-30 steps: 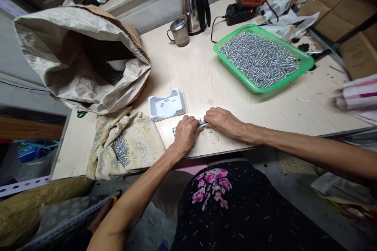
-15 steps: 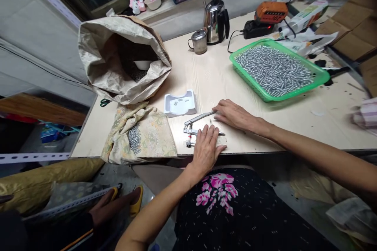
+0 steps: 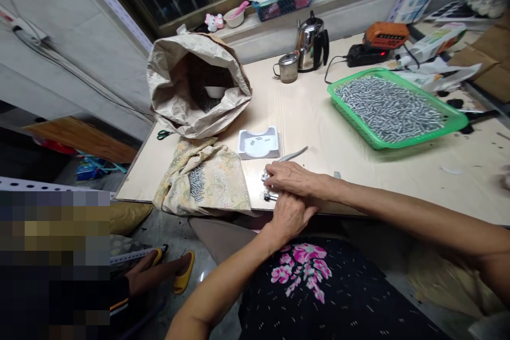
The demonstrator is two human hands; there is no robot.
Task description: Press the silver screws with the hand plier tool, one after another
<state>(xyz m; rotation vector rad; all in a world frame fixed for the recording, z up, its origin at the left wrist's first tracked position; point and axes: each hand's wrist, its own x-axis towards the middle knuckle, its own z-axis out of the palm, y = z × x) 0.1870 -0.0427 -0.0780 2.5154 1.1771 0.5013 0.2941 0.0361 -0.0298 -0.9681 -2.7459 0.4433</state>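
Note:
A metal hand tool (image 3: 294, 154) with a long curved handle lies near the table's front edge, partly hidden by my hands. My left hand (image 3: 290, 213) rests on its lower part, fingers covered by the other hand. My right hand (image 3: 287, 177) reaches over the tool's head, fingertips together at its left end; whatever they pinch is too small to make out. Just behind is a white tray (image 3: 261, 144) with a few small metal pieces. Left of the tool, a patterned cloth (image 3: 227, 183) holds a pile of small metal pins (image 3: 196, 183).
A large open sack (image 3: 167, 85) stands at the back left, green scissors (image 3: 162, 135) beside it. A green basket (image 3: 376, 143) full of metal pins sits right, with a kettle (image 3: 306, 45) and metal cup (image 3: 288, 68) behind. Another person's leg (image 3: 159, 273) shows lower left.
My right hand has left the tool's long handle and moved left over its head, overlapping my left hand. The view has shifted, so the table items appear further right.

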